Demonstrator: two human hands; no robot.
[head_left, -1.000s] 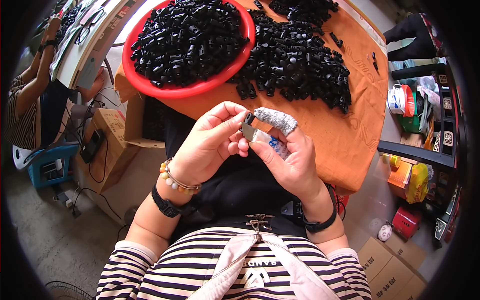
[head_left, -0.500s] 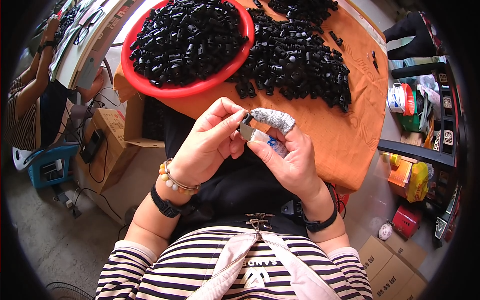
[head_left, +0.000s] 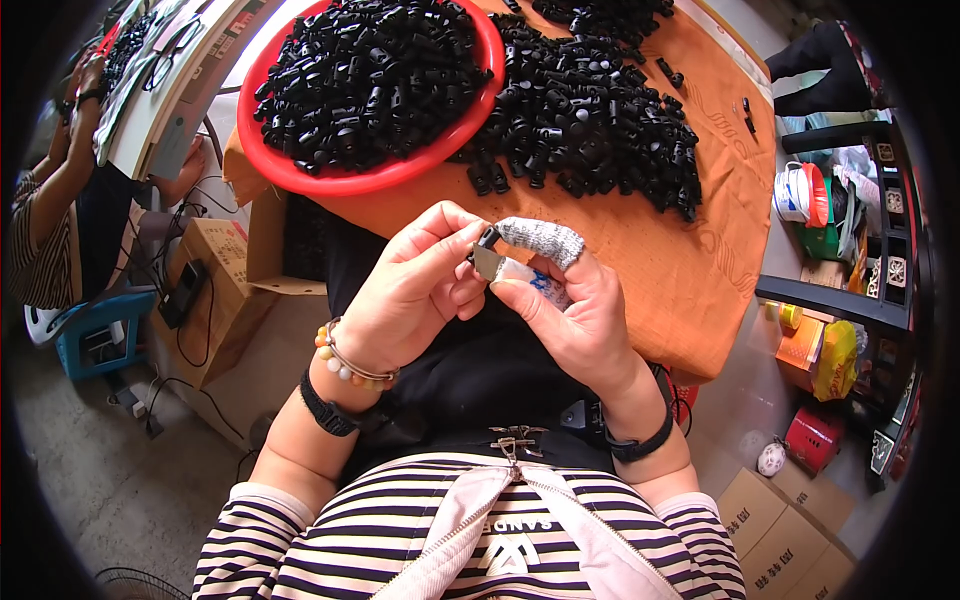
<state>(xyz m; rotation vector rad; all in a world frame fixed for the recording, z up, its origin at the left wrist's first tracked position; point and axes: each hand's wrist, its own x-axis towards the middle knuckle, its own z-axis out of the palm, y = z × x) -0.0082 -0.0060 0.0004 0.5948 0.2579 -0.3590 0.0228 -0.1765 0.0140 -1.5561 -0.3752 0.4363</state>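
On the near side of the red plastic basin (head_left: 340, 184), just right of its closest rim, my left hand (head_left: 432, 268) pinches a small black plastic piece (head_left: 487, 237) between thumb and fingertips. My right hand (head_left: 570, 295) faces it, thumb and fingers closed around the white-wrapped handle (head_left: 514, 272) of a short metal blade (head_left: 487, 263); the blade sits right at the piece, though I can't tell whether its edge touches. A grey knitted finger sleeve (head_left: 545, 240) covers my right index finger. More black pieces (head_left: 370, 85) fill the basin in a heap, and a loose pile (head_left: 610, 130) spreads to its right over the orange-clothed tabletop (head_left: 650, 290). Below the basin's near left side stands an open cardboard box (head_left: 268, 240).
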